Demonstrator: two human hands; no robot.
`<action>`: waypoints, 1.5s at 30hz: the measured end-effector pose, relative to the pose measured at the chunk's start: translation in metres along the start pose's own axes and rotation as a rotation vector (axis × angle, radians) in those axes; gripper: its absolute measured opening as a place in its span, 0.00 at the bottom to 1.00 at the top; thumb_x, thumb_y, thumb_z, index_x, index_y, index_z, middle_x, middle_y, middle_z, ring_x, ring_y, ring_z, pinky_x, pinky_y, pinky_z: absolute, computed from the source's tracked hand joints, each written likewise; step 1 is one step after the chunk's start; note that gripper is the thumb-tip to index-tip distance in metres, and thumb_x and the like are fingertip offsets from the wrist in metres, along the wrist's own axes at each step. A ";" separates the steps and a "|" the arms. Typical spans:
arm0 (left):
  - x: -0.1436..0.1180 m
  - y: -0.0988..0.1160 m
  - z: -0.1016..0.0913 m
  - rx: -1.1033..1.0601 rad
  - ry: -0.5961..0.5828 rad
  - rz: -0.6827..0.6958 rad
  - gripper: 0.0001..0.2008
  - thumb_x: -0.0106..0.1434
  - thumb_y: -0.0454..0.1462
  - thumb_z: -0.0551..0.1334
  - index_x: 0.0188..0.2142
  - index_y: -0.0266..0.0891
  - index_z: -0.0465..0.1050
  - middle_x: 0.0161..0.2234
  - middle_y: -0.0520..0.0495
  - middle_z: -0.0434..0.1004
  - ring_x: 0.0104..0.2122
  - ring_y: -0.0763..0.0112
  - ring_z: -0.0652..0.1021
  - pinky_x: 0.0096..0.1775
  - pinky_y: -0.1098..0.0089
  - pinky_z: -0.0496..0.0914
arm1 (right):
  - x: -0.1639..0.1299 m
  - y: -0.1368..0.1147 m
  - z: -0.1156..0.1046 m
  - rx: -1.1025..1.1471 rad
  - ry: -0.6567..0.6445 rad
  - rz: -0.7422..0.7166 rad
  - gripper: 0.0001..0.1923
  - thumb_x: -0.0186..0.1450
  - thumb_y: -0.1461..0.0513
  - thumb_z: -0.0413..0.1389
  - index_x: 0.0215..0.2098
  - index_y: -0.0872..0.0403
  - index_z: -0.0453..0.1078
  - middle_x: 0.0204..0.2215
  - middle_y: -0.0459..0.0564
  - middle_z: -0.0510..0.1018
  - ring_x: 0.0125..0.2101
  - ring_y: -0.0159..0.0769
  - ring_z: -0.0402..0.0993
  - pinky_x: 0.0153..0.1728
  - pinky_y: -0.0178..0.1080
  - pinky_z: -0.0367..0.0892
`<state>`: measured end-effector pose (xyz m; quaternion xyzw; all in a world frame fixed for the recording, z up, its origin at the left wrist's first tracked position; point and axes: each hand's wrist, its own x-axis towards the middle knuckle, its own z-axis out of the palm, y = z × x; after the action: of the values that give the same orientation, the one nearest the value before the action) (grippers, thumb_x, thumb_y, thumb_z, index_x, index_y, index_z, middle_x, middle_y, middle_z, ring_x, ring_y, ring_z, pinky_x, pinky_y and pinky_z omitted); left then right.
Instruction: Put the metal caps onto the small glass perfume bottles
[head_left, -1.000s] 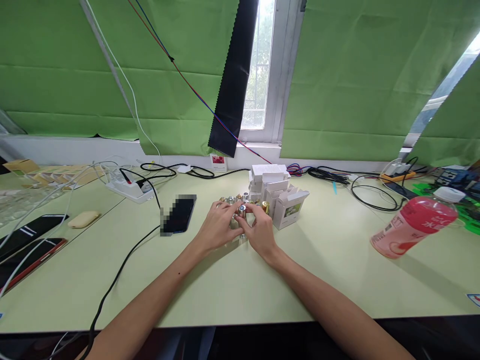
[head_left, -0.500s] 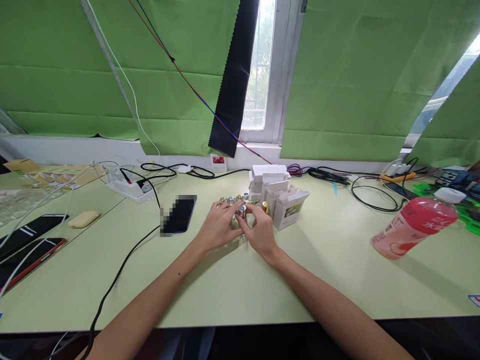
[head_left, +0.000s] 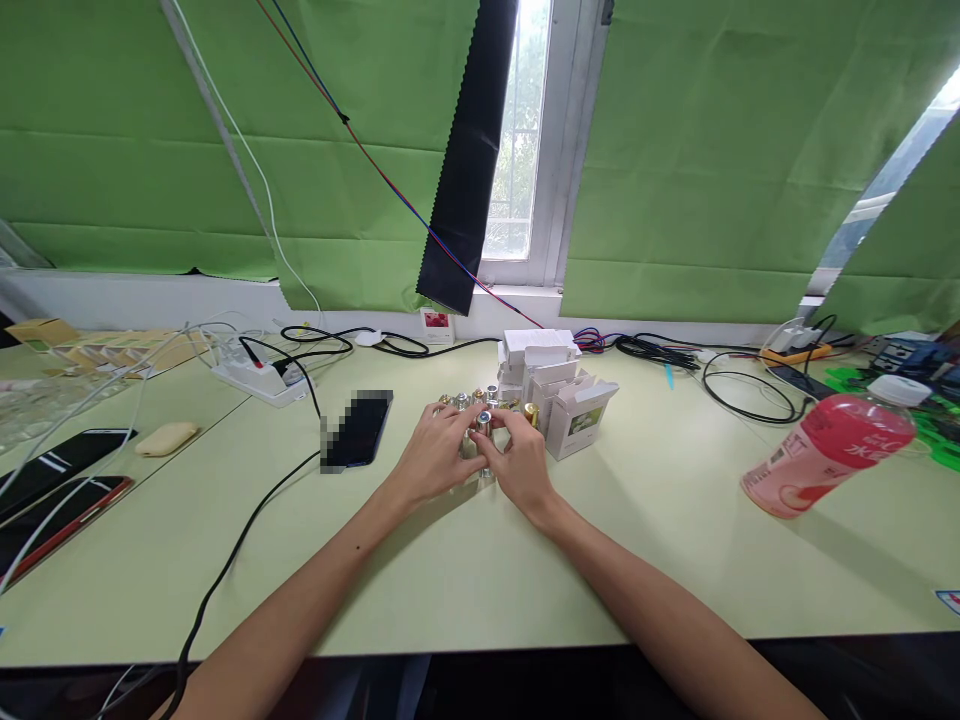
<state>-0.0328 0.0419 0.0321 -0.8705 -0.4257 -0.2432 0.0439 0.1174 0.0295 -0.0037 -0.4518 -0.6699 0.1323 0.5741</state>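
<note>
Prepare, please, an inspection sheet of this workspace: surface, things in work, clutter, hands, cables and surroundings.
Surface: pale green table, seam visible at left.
Job's things: silver-topped container, small metallic containers behind it, white boxes beside them.
Clutter: dark phone, pale rounded case, pink drink bottle.
Hands: left hand and right hand meet around the silver-topped container; exact grip partly hidden.
Cables: black cable crosses the table to its near edge; black coil at the back.
Surroundings: green curtains and a bright window.

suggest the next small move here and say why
Perhaps ease the front vial gently back toward the other vials: the left hand and right hand flank it, and the others' tops show just beyond.
</note>
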 end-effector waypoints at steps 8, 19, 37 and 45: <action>0.000 0.001 -0.001 0.002 -0.010 0.008 0.26 0.58 0.39 0.62 0.56 0.39 0.65 0.43 0.42 0.80 0.44 0.55 0.77 0.54 0.54 0.63 | -0.001 -0.002 -0.001 0.016 -0.004 -0.006 0.13 0.64 0.62 0.60 0.47 0.53 0.73 0.37 0.50 0.79 0.35 0.38 0.74 0.36 0.39 0.70; 0.000 -0.001 0.001 -0.012 -0.004 0.006 0.27 0.58 0.40 0.62 0.58 0.41 0.65 0.43 0.42 0.80 0.44 0.55 0.78 0.54 0.52 0.64 | -0.002 0.000 0.000 0.001 -0.007 -0.036 0.11 0.64 0.63 0.57 0.45 0.53 0.73 0.34 0.49 0.79 0.33 0.37 0.74 0.33 0.38 0.69; 0.000 0.000 0.000 -0.021 -0.006 -0.009 0.26 0.58 0.40 0.62 0.57 0.42 0.66 0.44 0.42 0.80 0.45 0.55 0.78 0.54 0.52 0.64 | -0.001 0.001 0.001 0.005 -0.006 -0.002 0.09 0.64 0.62 0.60 0.43 0.53 0.73 0.34 0.48 0.79 0.33 0.36 0.74 0.31 0.36 0.68; 0.001 0.000 -0.001 0.001 -0.015 0.005 0.26 0.59 0.40 0.62 0.57 0.40 0.65 0.42 0.44 0.80 0.43 0.55 0.78 0.54 0.53 0.63 | -0.003 -0.001 0.000 0.006 -0.001 -0.015 0.11 0.64 0.62 0.60 0.45 0.52 0.72 0.35 0.49 0.79 0.34 0.38 0.74 0.33 0.38 0.69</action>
<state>-0.0328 0.0423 0.0330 -0.8734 -0.4238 -0.2364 0.0416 0.1165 0.0271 -0.0047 -0.4449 -0.6734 0.1301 0.5759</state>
